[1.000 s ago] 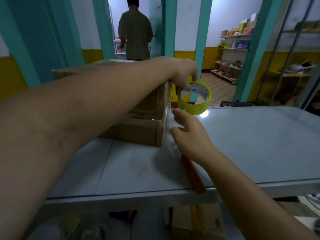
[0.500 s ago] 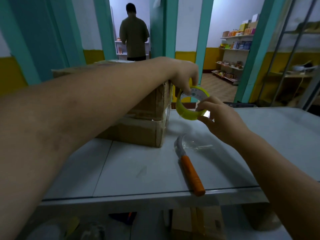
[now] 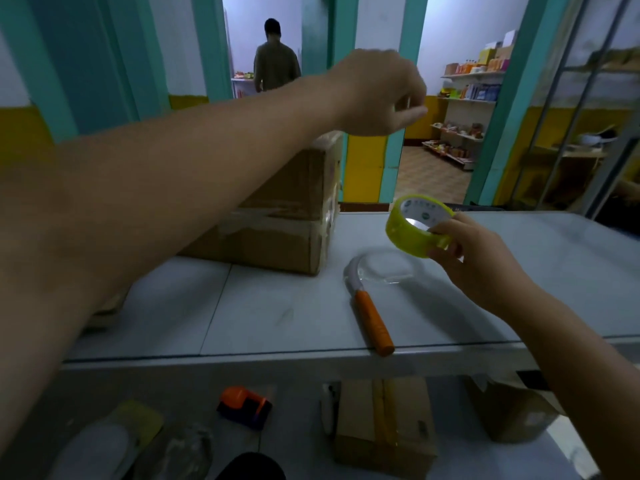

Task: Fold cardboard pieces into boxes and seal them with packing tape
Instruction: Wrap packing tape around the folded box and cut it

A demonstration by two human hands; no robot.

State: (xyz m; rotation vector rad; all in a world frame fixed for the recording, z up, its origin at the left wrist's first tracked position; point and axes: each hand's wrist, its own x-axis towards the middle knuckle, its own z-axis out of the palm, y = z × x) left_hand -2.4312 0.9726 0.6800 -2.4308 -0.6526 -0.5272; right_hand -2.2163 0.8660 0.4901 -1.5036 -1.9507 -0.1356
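Two hands are working above the pale grey bench (image 3: 519,271) in the head view, and the sealing step looks to be in hand. The right hand (image 3: 474,258) is gripping the yellow-green roll of packing tape (image 3: 417,226) with its fingers (image 3: 446,252) curled round the rim, holding it just above the bench, to the right of the brown cardboard box (image 3: 284,216). The left hand (image 3: 377,93) is hanging higher, above the box's right end, its fingers curled and their tips pinched together. Whether a clear tape end is lying between them I cannot tell, since no strip is showing between hand and roll. The box is sitting closed on the bench's far left part, already wearing glossy tape on its near and right faces. My judgement is that the next move is calling for a length of tape to be drawn out and pressed along a remaining seam, then cut. An orange-handled knife with a curved blade (image 3: 372,317) is lying on the bench between box and roll, its handle reaching the near edge, close enough to be knocked off. Below the bench, an orange and purple tape dispenser (image 3: 244,407) and a flat taped carton (image 3: 384,431) are lying on the floor. Beyond, a person (image 3: 275,62) is standing in a doorway, facing away.
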